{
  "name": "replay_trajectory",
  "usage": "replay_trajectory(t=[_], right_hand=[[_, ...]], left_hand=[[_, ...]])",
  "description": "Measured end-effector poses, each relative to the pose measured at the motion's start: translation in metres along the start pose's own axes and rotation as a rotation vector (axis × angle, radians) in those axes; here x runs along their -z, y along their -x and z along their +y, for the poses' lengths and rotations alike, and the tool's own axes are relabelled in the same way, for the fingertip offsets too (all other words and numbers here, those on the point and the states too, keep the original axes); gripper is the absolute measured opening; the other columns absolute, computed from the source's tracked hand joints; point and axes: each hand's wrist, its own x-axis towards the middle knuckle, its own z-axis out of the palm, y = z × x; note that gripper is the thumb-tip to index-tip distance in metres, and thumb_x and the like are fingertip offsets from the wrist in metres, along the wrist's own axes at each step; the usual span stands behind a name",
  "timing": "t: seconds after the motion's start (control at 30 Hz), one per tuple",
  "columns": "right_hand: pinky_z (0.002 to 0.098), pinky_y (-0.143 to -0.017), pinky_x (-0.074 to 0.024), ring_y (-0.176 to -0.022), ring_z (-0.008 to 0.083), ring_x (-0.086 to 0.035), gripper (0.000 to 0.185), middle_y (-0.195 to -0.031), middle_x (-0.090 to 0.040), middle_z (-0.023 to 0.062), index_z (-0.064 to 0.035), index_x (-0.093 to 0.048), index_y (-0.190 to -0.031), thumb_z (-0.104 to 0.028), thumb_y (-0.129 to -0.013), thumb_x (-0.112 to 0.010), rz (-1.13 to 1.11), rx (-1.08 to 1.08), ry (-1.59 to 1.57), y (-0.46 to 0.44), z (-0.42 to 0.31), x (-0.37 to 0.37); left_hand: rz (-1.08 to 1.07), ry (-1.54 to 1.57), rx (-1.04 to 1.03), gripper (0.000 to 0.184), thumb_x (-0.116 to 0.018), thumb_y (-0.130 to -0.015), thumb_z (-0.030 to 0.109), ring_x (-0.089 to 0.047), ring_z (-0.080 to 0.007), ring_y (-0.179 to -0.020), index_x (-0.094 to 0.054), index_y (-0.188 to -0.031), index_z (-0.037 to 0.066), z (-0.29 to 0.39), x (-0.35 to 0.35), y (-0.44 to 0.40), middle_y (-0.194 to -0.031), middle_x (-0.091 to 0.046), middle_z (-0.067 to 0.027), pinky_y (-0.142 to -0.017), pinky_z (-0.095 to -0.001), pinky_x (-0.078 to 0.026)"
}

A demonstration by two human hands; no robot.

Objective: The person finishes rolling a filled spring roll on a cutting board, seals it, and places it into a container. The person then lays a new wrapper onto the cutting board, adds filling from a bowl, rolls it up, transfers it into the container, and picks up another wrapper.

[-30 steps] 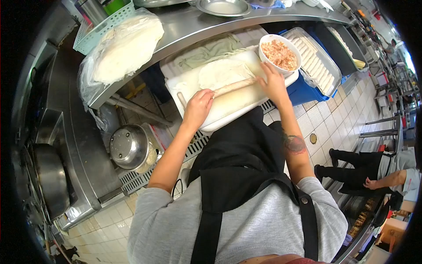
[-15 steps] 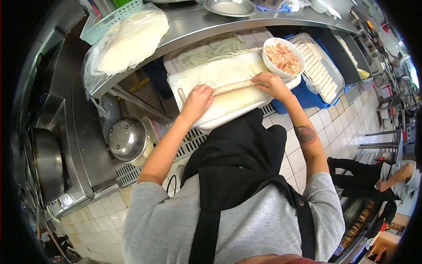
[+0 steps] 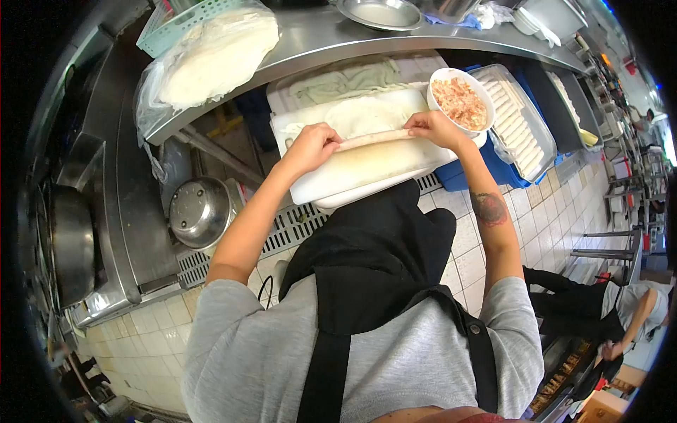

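A thin filled roll [image 3: 374,139] lies across the white cutting board [image 3: 367,169]. My left hand [image 3: 315,148] pinches its left end with bent fingers. At the other end, my right hand [image 3: 434,130] grips the roll between thumb and fingers. Behind the roll, a pale flat wrapper sheet [image 3: 367,114] is spread on the board. A white bowl of pinkish filling [image 3: 460,100] stands at the board's right corner, just beyond my right hand.
A tray of finished rolls [image 3: 517,127] is at the right on a blue bin. Plastic-wrapped dough sheets [image 3: 222,60] lie on the steel counter [image 3: 303,49]. A green cloth [image 3: 345,81] lies behind the board. A metal bowl [image 3: 199,211] sits low left. Another person [image 3: 585,303] is at far right.
Both hands now pinch the roll's ends; my right hand has closed from a more spread pose. The view has shifted slightly, and the other person's arms have moved.
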Motion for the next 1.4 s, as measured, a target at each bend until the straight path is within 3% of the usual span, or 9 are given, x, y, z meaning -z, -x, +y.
replay_trajectory(t=[0.17, 0.27, 0.37, 0.57, 0.77, 0.97, 1.07, 1.17, 1.4], right_hand=[[0.0328, -0.076, -0.0522, -0.083, 0.0221, -0.066, 0.016, -0.093, -0.069, 0.0094, -0.0030, -0.073, -0.098, -0.006, -0.083, -0.069, 0.099, 0.221, 0.149, -0.009, -0.003, -0.002], [0.0351, -0.080, -0.0521, -0.089, 0.0244, -0.065, 0.016, -0.098, -0.066, 0.0104, -0.0040, -0.074, -0.098, -0.005, -0.083, -0.068, 0.109, 0.191, 0.262, -0.011, -0.012, -0.003], [0.0373, -0.085, -0.0516, -0.096, 0.0279, -0.064, 0.021, -0.101, -0.066, 0.0110, -0.0051, -0.073, -0.101, -0.003, -0.081, -0.067, 0.074, 0.108, 0.196, -0.012, -0.025, -0.007], [0.0400, -0.089, -0.0514, -0.101, 0.0327, -0.062, 0.036, -0.102, -0.066, 0.0123, -0.0065, -0.069, -0.110, 0.002, -0.077, -0.059, 0.183, 0.390, 0.253, -0.011, -0.016, -0.031], [0.0408, -0.090, -0.0494, -0.101, 0.0312, -0.061, 0.034, -0.103, -0.065, 0.0108, -0.0085, -0.070, -0.110, -0.009, -0.076, -0.068, 0.090, 0.338, 0.281, -0.016, -0.038, -0.033], [0.0402, -0.090, -0.0477, -0.097, 0.0288, -0.060, 0.036, -0.099, -0.063, 0.0083, -0.0113, -0.072, -0.108, -0.016, -0.073, -0.077, 0.201, 0.402, 0.230, -0.025, -0.052, -0.062], [0.0396, -0.088, -0.0487, -0.097, 0.0283, -0.060, 0.035, -0.101, -0.062, 0.0081, -0.0111, -0.073, -0.107, -0.013, -0.072, -0.078, 0.229, 0.437, 0.317, -0.022, -0.046, -0.049], [0.0389, -0.087, -0.0497, -0.098, 0.0283, -0.061, 0.036, -0.101, -0.062, 0.0083, -0.0104, -0.073, -0.108, -0.009, -0.072, -0.077, 0.243, 0.368, 0.302, -0.009, -0.030, -0.034], [0.0365, -0.080, -0.0553, -0.088, 0.0278, -0.067, 0.032, -0.101, -0.069, 0.0109, -0.0065, -0.070, -0.108, -0.004, -0.076, -0.074, 0.253, 0.261, 0.129, 0.006, -0.019, -0.024]], left_hand=[[0.048, -0.132, -0.094, 0.015, -0.067, -0.078, 0.003, -0.062, -0.0309, -0.084, -0.075, -0.092, 0.001, -0.013, -0.003, -0.006, -0.086, -0.062, -0.0163, -0.078, -0.0379, -0.050], [-0.011, -0.171, -0.050, 0.018, -0.067, -0.078, 0.002, -0.063, -0.0332, -0.085, -0.074, -0.094, 0.001, -0.012, -0.002, -0.010, -0.087, -0.063, -0.0169, -0.079, -0.0390, -0.050], [0.118, -0.126, -0.012, 0.018, -0.066, -0.078, 0.002, -0.063, -0.0350, -0.087, -0.073, -0.095, 0.000, -0.010, -0.014, -0.007, -0.088, -0.063, -0.0173, -0.080, -0.0400, -0.050], [0.214, -0.374, -0.053, 0.017, -0.060, -0.076, 0.000, -0.061, -0.0327, -0.093, -0.068, -0.091, 0.000, 0.012, -0.030, 0.006, -0.091, -0.062, -0.0145, -0.081, -0.0414, -0.050], [0.183, -0.485, -0.040, 0.032, -0.060, -0.079, 0.004, -0.058, -0.0316, -0.095, -0.065, -0.111, 0.000, 0.028, -0.049, -0.001, -0.099, -0.059, -0.0144, -0.084, -0.0416, -0.050], [0.186, -0.463, -0.067, 0.030, -0.054, -0.082, 0.003, -0.058, -0.0311, -0.093, -0.065, -0.110, -0.001, 0.029, -0.045, 0.005, -0.097, -0.059, -0.0147, -0.084, -0.0394, -0.050], [0.180, -0.465, -0.145, 0.021, -0.056, -0.080, 0.002, -0.060, -0.0313, -0.089, -0.064, -0.100, -0.002, 0.022, -0.042, 0.002, -0.094, -0.058, -0.0155, -0.081, -0.0382, -0.052], [0.119, -0.419, -0.083, 0.029, -0.055, -0.083, 0.002, -0.060, -0.0322, -0.094, -0.065, -0.110, 0.000, 0.018, -0.038, 0.001, -0.097, -0.060, -0.0148, -0.086, -0.0396, -0.051], [0.078, -0.234, -0.063, 0.029, -0.065, -0.078, 0.003, -0.064, -0.0338, -0.090, -0.067, -0.107, 0.003, 0.005, -0.026, -0.006, -0.094, -0.064, -0.0156, -0.082, -0.0418, -0.052]])
